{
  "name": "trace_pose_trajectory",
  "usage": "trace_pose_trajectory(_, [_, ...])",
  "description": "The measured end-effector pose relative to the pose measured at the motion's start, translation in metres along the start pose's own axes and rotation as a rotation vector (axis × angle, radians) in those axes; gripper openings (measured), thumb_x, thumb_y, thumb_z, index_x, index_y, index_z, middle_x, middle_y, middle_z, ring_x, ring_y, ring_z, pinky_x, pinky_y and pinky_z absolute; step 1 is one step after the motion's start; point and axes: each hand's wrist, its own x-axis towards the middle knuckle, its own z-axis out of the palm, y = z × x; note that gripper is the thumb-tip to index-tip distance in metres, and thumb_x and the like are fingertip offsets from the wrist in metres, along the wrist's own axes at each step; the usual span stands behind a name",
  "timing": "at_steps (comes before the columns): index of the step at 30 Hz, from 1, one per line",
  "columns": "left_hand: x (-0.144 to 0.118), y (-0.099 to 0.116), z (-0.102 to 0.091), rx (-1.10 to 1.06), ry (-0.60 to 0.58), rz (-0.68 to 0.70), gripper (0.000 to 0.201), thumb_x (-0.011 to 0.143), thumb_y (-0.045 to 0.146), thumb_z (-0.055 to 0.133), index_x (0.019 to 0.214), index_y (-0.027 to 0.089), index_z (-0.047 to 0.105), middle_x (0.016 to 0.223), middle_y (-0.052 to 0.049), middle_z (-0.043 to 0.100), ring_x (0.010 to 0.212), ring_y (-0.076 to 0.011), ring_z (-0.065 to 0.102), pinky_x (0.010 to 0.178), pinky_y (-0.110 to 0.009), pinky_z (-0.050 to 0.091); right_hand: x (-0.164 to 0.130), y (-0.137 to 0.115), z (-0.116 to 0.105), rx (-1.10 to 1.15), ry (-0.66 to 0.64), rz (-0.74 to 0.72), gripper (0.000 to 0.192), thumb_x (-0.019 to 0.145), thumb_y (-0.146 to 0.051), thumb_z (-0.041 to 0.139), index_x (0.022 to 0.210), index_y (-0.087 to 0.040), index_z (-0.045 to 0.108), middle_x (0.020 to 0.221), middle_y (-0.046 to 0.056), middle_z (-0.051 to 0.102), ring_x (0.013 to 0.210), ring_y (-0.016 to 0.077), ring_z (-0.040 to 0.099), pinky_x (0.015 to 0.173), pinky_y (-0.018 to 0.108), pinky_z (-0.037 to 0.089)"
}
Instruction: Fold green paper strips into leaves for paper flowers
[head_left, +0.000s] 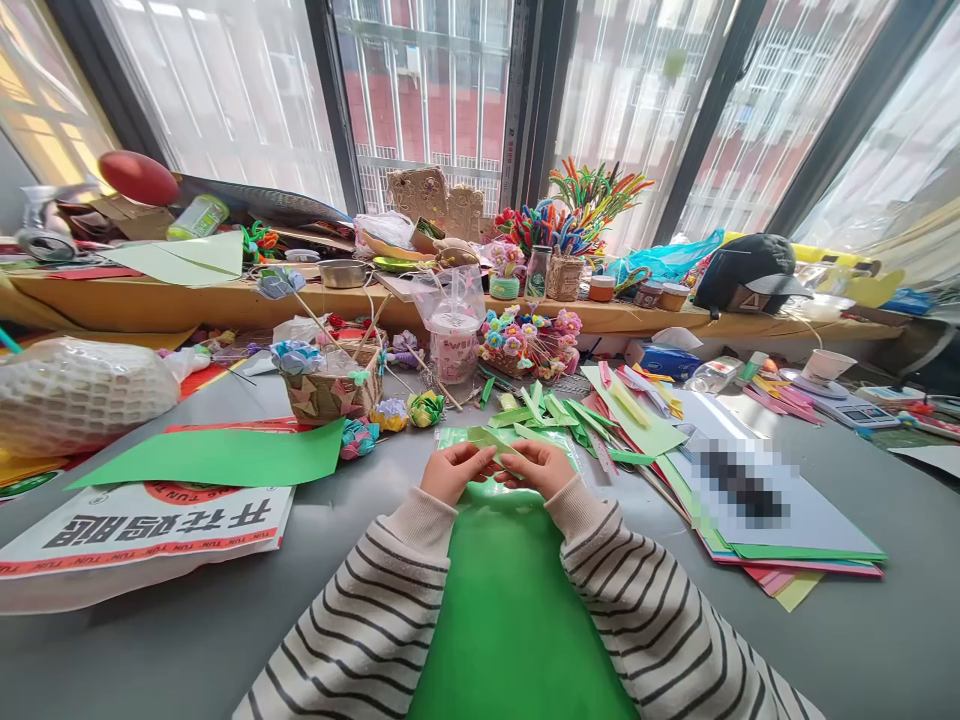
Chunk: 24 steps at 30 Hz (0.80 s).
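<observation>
Both hands meet over a grey table, pinching one light green folded paper strip (pixel 489 440). My left hand (pixel 454 470) grips its left end and my right hand (pixel 541 466) grips its right end. Striped sleeves cover both forearms. Under the hands lies a bright green sheet (pixel 510 610) reaching toward me. Beyond the hands sits a pile of folded green paper strips (pixel 551 410).
A green paper sheet (pixel 225 457) and a printed white bag (pixel 142 535) lie at left. A stack of coloured paper (pixel 780 530) lies at right. A woven basket of paper flowers (pixel 330 385), a plastic cup (pixel 454 345) and a flower bouquet (pixel 529 340) stand behind. The window ledge is cluttered.
</observation>
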Motion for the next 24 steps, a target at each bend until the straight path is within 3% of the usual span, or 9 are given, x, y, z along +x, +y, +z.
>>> trace_pose_trajectory(5, [-0.0003,0.0021,-0.0008,0.051,0.050,0.068,0.023,0.049,0.034,0.065,0.050,0.012,0.056,0.045,0.001,0.054,0.048,-0.0108,0.052,0.047,-0.021,0.044,-0.0017,0.0022,-0.0001,-0.099,-0.021,-0.029,0.030,0.046,-0.038,0.066,0.055,-0.014,0.051,0.051,0.000,0.060,0.047,0.0115,0.057,0.048,0.023,0.046])
trace_pose_trajectory(10, [-0.0010,0.0053,-0.0020,0.039,0.085,0.041,0.022,0.045,0.033,0.067,0.051,0.013,0.059,0.044,0.003,0.053,0.044,-0.0085,0.049,0.047,-0.020,0.044,-0.0020,0.0044,0.0017,-0.191,-0.051,-0.064,0.028,0.051,-0.039,0.062,0.055,-0.015,0.049,0.049,-0.002,0.056,0.049,0.0117,0.056,0.047,0.022,0.044])
trace_pose_trajectory(17, [0.0001,0.0039,-0.0011,-0.152,0.049,-0.116,0.028,0.041,0.030,0.071,0.058,0.010,0.061,0.047,-0.001,0.059,0.048,-0.0119,0.056,0.053,-0.023,0.048,-0.0018,0.0004,-0.0008,-0.565,0.110,-0.391,0.020,0.061,-0.034,0.056,0.060,-0.014,0.054,0.052,0.000,0.055,0.049,0.0101,0.051,0.047,0.021,0.041])
trace_pose_trajectory(24, [0.0005,0.0060,-0.0032,-0.270,-0.029,-0.222,0.027,0.044,0.028,0.070,0.061,0.010,0.060,0.053,-0.005,0.063,0.056,-0.0136,0.060,0.055,-0.019,0.049,-0.0052,0.0040,-0.0021,-0.814,0.184,-0.715,0.013,0.068,-0.025,0.049,0.070,-0.014,0.057,0.063,0.004,0.060,0.056,0.0121,0.056,0.053,0.022,0.046])
